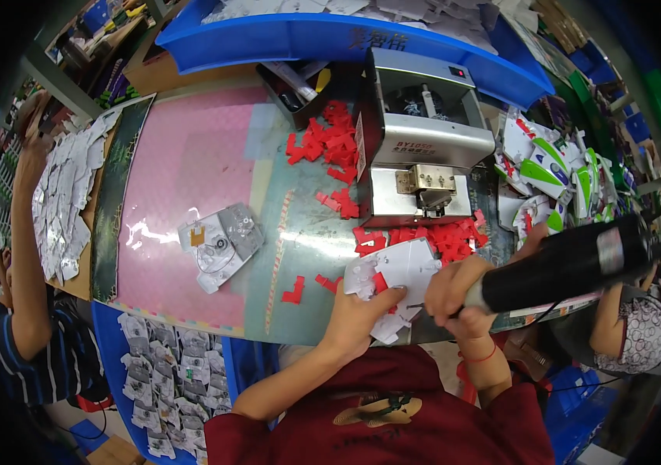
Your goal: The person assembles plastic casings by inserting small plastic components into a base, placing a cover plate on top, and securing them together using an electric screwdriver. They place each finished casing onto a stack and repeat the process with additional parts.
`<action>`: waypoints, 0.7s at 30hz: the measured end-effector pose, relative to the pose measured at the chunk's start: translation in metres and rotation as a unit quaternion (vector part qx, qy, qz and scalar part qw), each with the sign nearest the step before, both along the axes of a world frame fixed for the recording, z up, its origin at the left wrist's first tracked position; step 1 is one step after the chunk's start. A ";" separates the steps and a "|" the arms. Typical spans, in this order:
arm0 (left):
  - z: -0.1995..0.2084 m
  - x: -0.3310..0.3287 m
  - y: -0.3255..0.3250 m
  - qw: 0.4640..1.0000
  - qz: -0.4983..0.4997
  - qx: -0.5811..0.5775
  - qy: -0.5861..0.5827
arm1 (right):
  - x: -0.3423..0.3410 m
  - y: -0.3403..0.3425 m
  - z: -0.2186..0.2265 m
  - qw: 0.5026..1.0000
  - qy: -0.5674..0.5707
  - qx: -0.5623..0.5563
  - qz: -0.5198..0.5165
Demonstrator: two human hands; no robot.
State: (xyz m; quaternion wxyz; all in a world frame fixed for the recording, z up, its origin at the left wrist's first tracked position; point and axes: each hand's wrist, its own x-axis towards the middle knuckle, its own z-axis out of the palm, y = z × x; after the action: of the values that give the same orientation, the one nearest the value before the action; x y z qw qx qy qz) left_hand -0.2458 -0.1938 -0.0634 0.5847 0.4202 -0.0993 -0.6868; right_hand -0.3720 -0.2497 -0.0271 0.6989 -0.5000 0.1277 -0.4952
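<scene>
My left hand (pixel 355 319) is closed on a white plastic shell (pixel 406 265) at the near edge of the table. A small red plastic piece (pixel 380 284) lies against the shell beside my thumb. In my right hand (pixel 458 296) is a black electric screwdriver (pixel 571 267), held sideways with its body out to the right. Its thin bit points left at the shell near my left thumb; whether the tip touches is too small to tell. On the pink mat, apart from both hands, lies another shell (pixel 220 246), translucent white with a tan patch.
A silver screw feeder (pixel 416 139) stands beyond my hands, with red plastic pieces (pixel 330 136) heaped around it. White-and-green shells (pixel 555 170) pile up at right. A blue bin (pixel 284 39) spans the back; a blue tray (pixel 117 341) of shells sits lower left. People work on both sides.
</scene>
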 end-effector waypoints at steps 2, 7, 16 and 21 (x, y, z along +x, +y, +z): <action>0.001 0.002 0.003 1.000 -0.009 0.004 0.012 | -0.010 0.001 0.001 0.996 -0.011 0.020 -0.082; 0.011 0.013 0.008 0.998 -0.029 0.019 0.049 | -0.041 -0.009 -0.009 0.978 0.000 0.056 -0.203; 0.018 0.015 0.005 0.972 -0.141 -0.183 -0.050 | -0.060 -0.016 -0.029 0.906 0.204 -0.020 -0.369; 0.023 0.013 0.001 0.879 -0.120 -0.374 -0.272 | -0.073 -0.005 0.001 0.811 0.286 -0.275 -0.430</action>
State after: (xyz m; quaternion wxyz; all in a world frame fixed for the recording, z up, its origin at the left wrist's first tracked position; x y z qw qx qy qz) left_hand -0.2331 -0.1924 -0.0408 0.5610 0.3258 -0.5536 -0.5222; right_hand -0.4450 -0.2545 -0.0260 0.1798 -0.6847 0.3822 -0.5939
